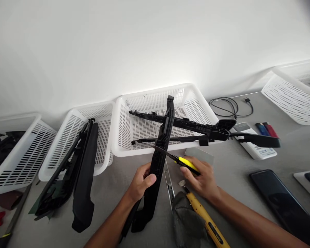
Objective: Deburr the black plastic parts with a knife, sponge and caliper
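My left hand (141,182) is wrapped around a long black plastic trim piece (158,162), which stands tilted with its narrow end up over a white basket. In my right hand (203,177) is a yellow and black utility knife (187,164). Its blade lies across the ribbed side of the trim piece, a little above my left hand; whether it cuts in cannot be told. Behind the held piece, more black trim pieces (196,127) rest in the white basket (155,151) and stick out over its right rim.
Left of it, another basket (77,113) holds several black parts (85,179). A yellow-handled tool (204,220), a dark cloth (187,220) and metal tweezers (168,186) lie near my right hand. Farther right are a phone (281,203), a white device (260,151), lighters (266,129) and a cable (229,103).
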Motion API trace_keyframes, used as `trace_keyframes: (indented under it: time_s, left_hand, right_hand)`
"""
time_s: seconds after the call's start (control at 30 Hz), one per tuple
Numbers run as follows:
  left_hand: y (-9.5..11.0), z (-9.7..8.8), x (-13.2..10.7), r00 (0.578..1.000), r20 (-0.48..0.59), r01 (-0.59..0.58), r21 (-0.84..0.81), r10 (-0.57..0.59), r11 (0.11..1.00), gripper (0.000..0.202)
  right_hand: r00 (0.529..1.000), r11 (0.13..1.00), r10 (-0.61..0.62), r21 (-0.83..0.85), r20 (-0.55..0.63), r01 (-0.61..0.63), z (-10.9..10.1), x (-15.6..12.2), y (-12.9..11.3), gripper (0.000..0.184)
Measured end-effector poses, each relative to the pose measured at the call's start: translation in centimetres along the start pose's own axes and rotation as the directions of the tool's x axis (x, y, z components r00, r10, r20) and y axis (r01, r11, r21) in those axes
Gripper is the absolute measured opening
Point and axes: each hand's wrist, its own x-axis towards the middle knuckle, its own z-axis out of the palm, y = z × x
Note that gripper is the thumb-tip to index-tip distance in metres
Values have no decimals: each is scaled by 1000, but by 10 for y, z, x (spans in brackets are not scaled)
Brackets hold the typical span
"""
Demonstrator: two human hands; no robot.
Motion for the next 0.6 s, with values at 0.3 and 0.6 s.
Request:
trace_keyframes:
  time_s: [0.3,0.6]
  left_hand:
    - [-6,-2,1,997,-74,6,-77,-12,997,44]
    - [-15,-3,0,982,-190,3,-114,-24,994,38]
  right_hand:
    - [995,998,-64,26,77,62,-1,1,-2,9]
    - [990,996,-68,59,122,61,-1,3,-2,11]
